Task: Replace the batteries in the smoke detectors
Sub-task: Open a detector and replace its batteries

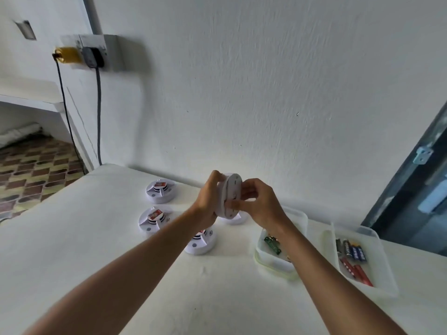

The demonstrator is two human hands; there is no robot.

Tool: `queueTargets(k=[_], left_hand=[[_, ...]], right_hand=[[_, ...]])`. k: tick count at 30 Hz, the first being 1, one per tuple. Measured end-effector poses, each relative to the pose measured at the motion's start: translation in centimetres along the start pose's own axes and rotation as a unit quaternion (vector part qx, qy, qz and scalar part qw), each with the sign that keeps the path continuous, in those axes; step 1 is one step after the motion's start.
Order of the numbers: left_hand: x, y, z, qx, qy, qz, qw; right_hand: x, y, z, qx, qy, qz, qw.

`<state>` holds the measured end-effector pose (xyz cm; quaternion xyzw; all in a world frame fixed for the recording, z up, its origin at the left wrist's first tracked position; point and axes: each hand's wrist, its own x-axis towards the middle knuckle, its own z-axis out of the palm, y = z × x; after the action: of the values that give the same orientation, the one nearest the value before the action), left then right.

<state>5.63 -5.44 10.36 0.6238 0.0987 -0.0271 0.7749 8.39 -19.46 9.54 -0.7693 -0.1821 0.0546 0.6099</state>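
Head-worn view, forward and downward

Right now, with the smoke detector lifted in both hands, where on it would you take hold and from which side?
By the rim, from the left. The smoke detector is tilted on edge above the table, its flat back facing right. The left hand already wraps the rim from the left, leaving the back free for the right hand, whose fingers work at that face.

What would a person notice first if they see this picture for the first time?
First, the two hands in the middle: the left hand and right hand hold a white smoke detector on edge above the table. Then, at the right, the tray of blue and red batteries.
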Motion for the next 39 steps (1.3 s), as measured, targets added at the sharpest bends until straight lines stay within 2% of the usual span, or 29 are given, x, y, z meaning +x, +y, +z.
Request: queueTargets(k=[4,7,9,10,11,13,15,18,20,22,25,28,31,34,39], left_hand=[[-1.2,0.1,0.9,-0.027,-0.029,-0.024,0.999],[-1.8,-0.1,0.7,-0.066,-0.068,-0.022,0.995],[-2.0,-0.1,0.6,-0.091,-0.116,-0.006,0.989],[-2.1,0.0,0.5,-0.102,-0.143,0.002,0.984],[-2.1,0.3,0.7,-0.104,-0.157,0.006,0.982],[-2.0,0.8,1.1,-0.052,-0.144,0.014,0.988],[-1.8,1.4,0.9,0.080,-0.100,0.063,0.990],[-0.8,2.3,-0.5,0.266,-0.066,0.189,0.943],[0.2,2.7,-1.6,0.363,-0.001,0.275,0.890],[0.3,3.4,-1.9,0.403,0.073,0.359,0.839],[-0.4,3.8,-1.7,0.385,0.035,0.453,0.803],[-1.4,3.0,-0.9,0.374,-0.021,0.430,0.822],[-1.5,2.4,-1.1,0.354,-0.005,0.416,0.838],[-1.1,3.0,-1.2,0.349,-0.003,0.404,0.845],[-0.1,3.9,-0.1,0.375,0.005,0.390,0.841]], right_hand=[[-0.9,0.0,-1.1,0.004,-0.015,-0.016,1.000],[-1.6,0.3,-1.0,-0.022,0.018,-0.022,0.999],[-2.0,0.2,-0.7,0.057,0.060,0.021,0.996],[-2.0,0.1,-0.6,0.144,0.061,0.073,0.985],[-2.1,-0.1,-0.7,0.249,0.034,0.132,0.959],[-2.5,-0.1,-0.9,0.411,-0.077,0.208,0.884],[-3.4,-0.3,-0.7,0.482,-0.148,0.213,0.837],[-4.2,-1.1,0.2,0.540,-0.169,0.196,0.801],[-4.3,-1.5,0.7,0.565,-0.145,0.170,0.794],[-4.0,-1.9,1.6,0.594,-0.088,0.146,0.786],[-3.0,-2.4,3.3,0.614,0.020,0.081,0.785],[-1.9,-2.6,4.5,0.617,0.122,0.006,0.777],[-1.4,-3.0,5.9,0.586,0.200,-0.024,0.785],[-1.0,-3.7,6.7,0.569,0.239,-0.028,0.786],[-0.2,-4.5,6.5,0.571,0.300,-0.035,0.764]])
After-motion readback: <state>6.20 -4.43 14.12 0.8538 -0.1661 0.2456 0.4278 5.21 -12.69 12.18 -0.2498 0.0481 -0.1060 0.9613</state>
